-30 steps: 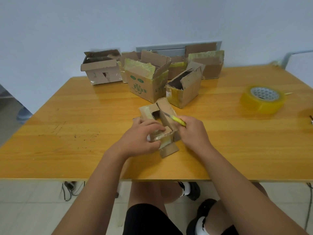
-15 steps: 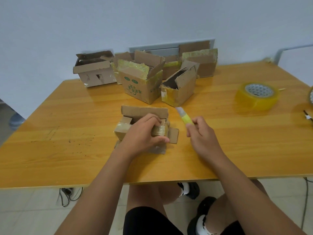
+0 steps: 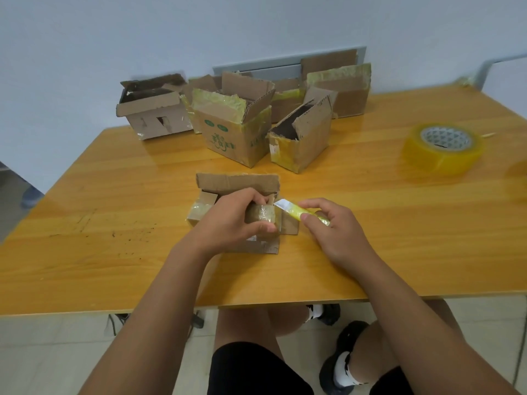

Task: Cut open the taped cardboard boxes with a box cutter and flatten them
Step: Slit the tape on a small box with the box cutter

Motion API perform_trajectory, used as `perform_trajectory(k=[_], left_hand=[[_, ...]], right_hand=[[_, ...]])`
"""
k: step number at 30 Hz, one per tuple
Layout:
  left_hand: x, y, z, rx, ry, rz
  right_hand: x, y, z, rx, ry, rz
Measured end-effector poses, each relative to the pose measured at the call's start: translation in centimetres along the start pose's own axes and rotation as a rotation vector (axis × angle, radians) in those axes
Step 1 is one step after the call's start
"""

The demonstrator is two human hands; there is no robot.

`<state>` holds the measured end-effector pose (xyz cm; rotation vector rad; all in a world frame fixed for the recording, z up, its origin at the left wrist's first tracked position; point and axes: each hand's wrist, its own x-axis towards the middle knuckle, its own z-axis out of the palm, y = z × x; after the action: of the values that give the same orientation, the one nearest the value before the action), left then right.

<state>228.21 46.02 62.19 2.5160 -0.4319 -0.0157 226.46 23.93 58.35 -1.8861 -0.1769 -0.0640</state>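
Judging by its thin, crumply walls, the small box near the worktop front edge looks light, so keep your left hand gripping its taped top while your right hand pinches the box cutter beside it.

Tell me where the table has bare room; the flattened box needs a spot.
Bare: left of the small box, and between right hand and tape roll. Crowded: the back edge, with opened boxes.

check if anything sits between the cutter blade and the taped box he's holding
Nothing visible does. The box cutter in the right hand has its blade tip at the small box, beside the left hand gripping it.
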Motion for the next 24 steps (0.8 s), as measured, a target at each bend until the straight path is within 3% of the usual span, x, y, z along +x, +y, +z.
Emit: perform_trajectory(k=[11,15,24], left_hand=[[-0.1,0.3,0.0,0.029,0.0,0.014],[-0.1,0.4,0.0,0.031,0.002,0.023],[-0.2,0.3,0.1,0.063,-0.006,0.048]], right_hand=[[0.0,-0.3,0.3,0.044,0.069,-0.051],[0.2,-0.3,0.5,0.026,-0.025,-0.037],[0.8,-1.0,0.8,0.022,-0.025,-0.001]])
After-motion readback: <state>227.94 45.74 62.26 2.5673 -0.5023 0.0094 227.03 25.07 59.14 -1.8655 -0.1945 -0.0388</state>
